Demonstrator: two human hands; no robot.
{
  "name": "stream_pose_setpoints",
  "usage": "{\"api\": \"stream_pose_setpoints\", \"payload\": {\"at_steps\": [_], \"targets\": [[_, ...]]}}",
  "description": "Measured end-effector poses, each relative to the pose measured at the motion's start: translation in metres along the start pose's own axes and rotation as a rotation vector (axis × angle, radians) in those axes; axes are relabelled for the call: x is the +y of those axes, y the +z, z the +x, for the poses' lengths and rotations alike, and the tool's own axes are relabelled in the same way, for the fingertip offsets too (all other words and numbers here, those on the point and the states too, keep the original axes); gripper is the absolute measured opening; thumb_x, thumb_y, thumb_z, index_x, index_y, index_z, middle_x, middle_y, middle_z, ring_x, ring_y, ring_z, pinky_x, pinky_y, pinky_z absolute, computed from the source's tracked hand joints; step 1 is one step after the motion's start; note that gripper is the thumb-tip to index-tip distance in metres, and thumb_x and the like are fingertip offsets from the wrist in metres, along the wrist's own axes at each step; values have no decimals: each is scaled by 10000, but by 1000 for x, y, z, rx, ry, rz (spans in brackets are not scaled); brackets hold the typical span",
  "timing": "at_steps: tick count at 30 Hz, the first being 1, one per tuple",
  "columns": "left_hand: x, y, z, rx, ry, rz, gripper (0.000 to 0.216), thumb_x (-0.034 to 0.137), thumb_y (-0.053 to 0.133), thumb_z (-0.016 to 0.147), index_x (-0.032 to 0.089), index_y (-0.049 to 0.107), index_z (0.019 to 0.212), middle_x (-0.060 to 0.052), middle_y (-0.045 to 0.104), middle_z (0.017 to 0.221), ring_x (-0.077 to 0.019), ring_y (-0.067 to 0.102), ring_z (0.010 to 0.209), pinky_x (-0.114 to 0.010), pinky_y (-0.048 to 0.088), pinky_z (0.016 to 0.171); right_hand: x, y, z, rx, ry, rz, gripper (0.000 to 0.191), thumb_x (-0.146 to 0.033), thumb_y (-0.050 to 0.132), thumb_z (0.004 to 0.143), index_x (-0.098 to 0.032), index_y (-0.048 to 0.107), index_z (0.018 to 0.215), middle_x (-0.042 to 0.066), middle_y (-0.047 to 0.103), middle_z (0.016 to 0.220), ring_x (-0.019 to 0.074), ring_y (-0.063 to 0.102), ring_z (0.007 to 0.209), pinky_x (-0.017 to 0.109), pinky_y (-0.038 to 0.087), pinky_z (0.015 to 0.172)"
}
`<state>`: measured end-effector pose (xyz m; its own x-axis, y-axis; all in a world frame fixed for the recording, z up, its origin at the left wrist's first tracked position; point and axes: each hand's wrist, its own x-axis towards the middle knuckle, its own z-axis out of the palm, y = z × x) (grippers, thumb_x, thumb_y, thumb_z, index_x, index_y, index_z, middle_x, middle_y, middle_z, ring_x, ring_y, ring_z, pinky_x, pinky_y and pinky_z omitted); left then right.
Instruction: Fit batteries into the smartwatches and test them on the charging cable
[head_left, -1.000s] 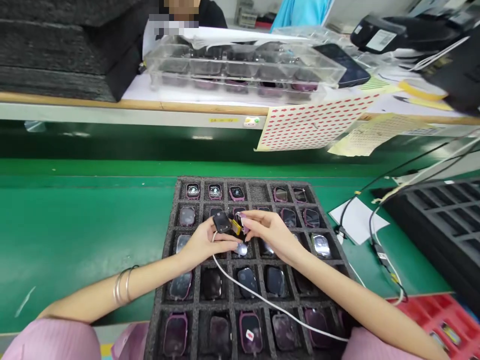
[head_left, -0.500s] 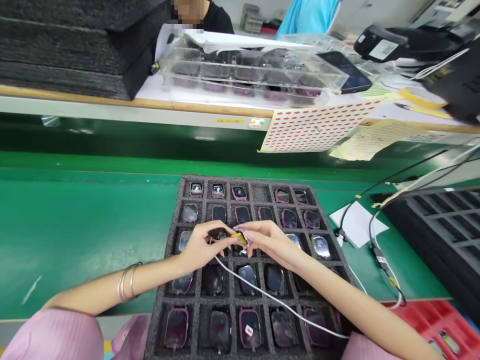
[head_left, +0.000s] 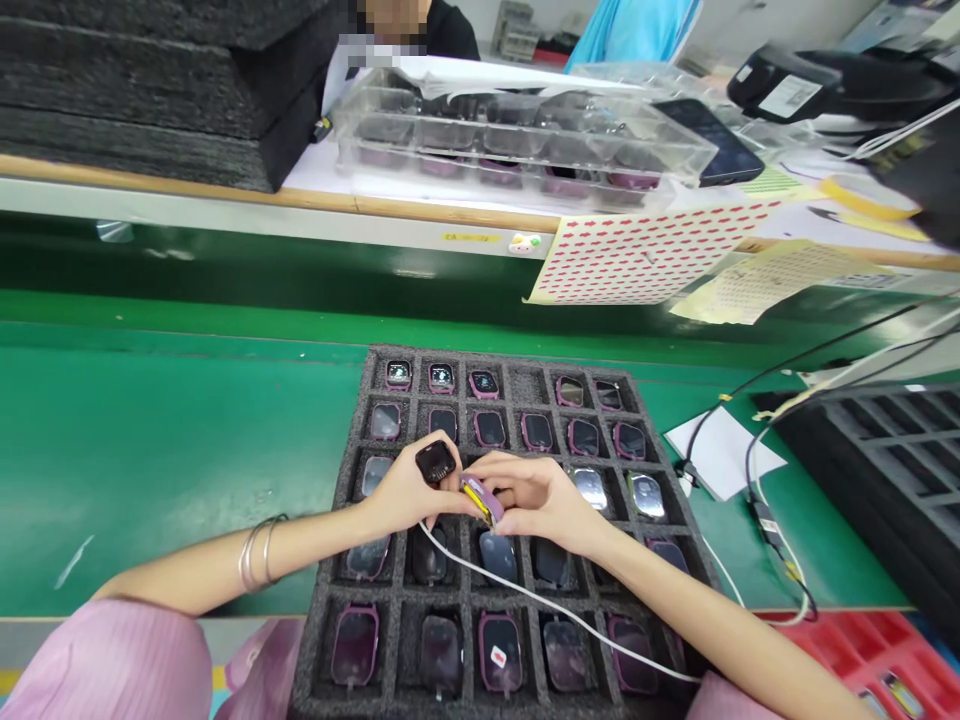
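Over the black foam tray (head_left: 341, 480), my left hand (head_left: 416, 485) is closed around a small black device (head_left: 435, 461) with metal contacts on its face. A white cable (head_left: 517, 580) comes out below that hand. My right hand (head_left: 547, 500) grips a purple watch case (head_left: 489, 498) tilted on its side, with a yellow part (head_left: 472, 492) showing along its open edge. My left thumb reaches over to the case's near end. Several watches lie in the tray's compartments, among them one with a red arrow sticker (head_left: 500, 655). Both hands partly cover the middle rows.
A shelf behind carries black foam blocks (head_left: 142, 110), a clear plastic tray (head_left: 525, 140) and a phone (head_left: 709, 140). Sheets of red arrow stickers (head_left: 645, 255) hang from its edge. To the right are cables (head_left: 765, 520), another black tray (head_left: 885, 470) and a red tray (head_left: 870, 650).
The black device has turned face-up in my left hand, away from the watch case. My right hand has tipped the case so its purple side shows. The view has shifted slightly.
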<state>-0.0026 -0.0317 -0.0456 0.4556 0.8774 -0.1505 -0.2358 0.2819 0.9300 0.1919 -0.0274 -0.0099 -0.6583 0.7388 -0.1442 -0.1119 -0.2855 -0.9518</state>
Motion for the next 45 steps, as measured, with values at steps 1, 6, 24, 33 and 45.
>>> {"api": "stream_pose_setpoints", "payload": {"at_steps": [1,6,24,33,45], "targets": [[0,-1,1,-15,-12,-5,462,243,847,538,183,470,800,92,581,539,-63,463,329,-150,376,302,1,0,0,-6,-22,-8,462,-211,807,673,-177,669,1113,94,562,1076,159,589,870,262,523,696],[2,-2,6,-56,-69,-35,489,262,858,506,173,468,787,64,617,570,-97,542,373,-171,431,327,7,5,-1,58,-162,-46,490,-183,792,697,-228,640,1161,95,529,1118,182,579,939,292,532,733],[1,-4,5,-136,-63,-144,373,318,788,638,154,504,815,31,620,537,-104,556,389,-176,463,338,5,16,-2,130,-147,-20,432,-180,792,693,-206,667,1106,80,547,1058,145,615,803,301,536,742],[4,-4,5,-189,-163,-141,458,238,846,514,158,494,797,28,644,571,-143,600,423,-209,493,335,-1,17,-5,77,-104,-68,487,-141,828,626,-194,687,1090,79,573,1009,150,633,764,261,559,664],[7,2,7,-106,-156,18,415,504,701,691,132,541,783,32,570,587,-51,459,341,-153,382,292,20,11,5,204,33,398,332,-375,747,743,-184,690,1009,61,654,848,131,593,643,236,528,525]]}}
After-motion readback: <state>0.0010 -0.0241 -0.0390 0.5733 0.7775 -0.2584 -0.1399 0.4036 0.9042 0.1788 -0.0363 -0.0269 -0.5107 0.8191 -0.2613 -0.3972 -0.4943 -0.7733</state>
